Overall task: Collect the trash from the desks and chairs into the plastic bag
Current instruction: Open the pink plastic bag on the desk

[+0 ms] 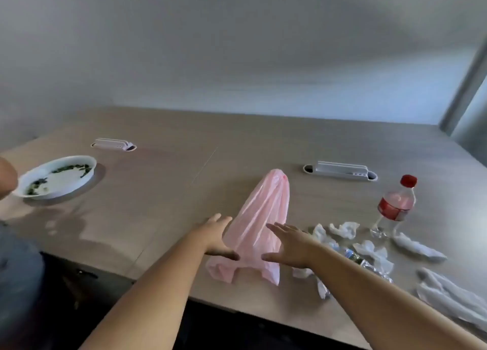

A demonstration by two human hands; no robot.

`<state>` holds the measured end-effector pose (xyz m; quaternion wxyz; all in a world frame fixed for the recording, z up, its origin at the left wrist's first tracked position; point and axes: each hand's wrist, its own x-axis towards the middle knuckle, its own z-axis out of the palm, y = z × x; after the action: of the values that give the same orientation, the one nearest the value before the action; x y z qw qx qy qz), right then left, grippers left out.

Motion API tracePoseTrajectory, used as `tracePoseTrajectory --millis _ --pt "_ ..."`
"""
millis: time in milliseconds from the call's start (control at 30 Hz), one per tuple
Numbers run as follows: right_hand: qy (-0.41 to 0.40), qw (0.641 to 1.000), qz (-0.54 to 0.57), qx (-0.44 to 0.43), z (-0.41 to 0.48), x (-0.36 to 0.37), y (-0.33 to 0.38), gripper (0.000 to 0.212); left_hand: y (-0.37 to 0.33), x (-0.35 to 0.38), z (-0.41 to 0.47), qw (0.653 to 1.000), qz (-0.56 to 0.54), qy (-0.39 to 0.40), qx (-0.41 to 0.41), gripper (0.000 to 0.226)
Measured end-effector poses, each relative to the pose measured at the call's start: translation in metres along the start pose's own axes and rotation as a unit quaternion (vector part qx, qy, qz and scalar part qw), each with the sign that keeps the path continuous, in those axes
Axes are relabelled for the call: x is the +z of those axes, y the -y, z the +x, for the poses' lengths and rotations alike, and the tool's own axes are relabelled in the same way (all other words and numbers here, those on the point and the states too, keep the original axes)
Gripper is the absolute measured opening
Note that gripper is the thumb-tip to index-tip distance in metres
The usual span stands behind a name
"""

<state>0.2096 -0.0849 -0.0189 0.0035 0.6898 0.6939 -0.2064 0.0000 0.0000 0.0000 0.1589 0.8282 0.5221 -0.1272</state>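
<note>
- Left hand [218,237] and right hand [290,247]: both hands are spread with fingers straight, palms facing each other on either side of the pink plastic bag [263,212]; the thumbs lie at the bag's lower folds, but blur prevents confirming contact
- Plastic bag: stands as a limp cone on the table [158,191], near the front edge, between the two hands; its opening is not visible
- Crumpled tissues [344,230]: scattered on the table to the right of the bag, apart from it
- Crushed clear bottle [353,256]: lies just behind the right forearm, which hides part of it
- Red-capped bottle [395,205]: on the table beyond the tissues; contents hard to make out
- White wrappers [448,297]: at the right front of the table, smeared by blur and cut off by the frame edge
- White bowl [66,182]: far left on the table, green scraps inside; a blurred skin-toned shape [5,177] at the frame edge covers its left rim and cannot be identified
- Two cable ports [113,144]: set into the table top farther back
- Dark grey mass [15,270]: lower left, below the table edge, cut off and unidentifiable
</note>
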Motion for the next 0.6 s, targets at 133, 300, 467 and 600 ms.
tracePoseTrajectory --millis 133,300,467,600 --pt "0.03 0.997 -0.076 -0.013 0.017 0.032 0.019 0.112 0.008 0.042 0.011 0.999 0.022 0.024 0.036 0.12" --pt "0.023 0.996 -0.077 0.036 0.027 0.053 0.018 0.085 -0.004 0.077 0.031 0.972 0.16 -0.084 0.148 0.089" --pt "-0.076 0.996 -0.002 0.047 0.033 0.043 0.003 0.045 -0.013 0.085 0.044 0.934 0.141 -0.259 0.2 0.017" --pt "-0.21 0.965 0.095 0.124 0.031 -0.002 -0.009 0.037 -0.024 0.049 0.053 0.954 -0.08 -0.257 0.13 0.022"
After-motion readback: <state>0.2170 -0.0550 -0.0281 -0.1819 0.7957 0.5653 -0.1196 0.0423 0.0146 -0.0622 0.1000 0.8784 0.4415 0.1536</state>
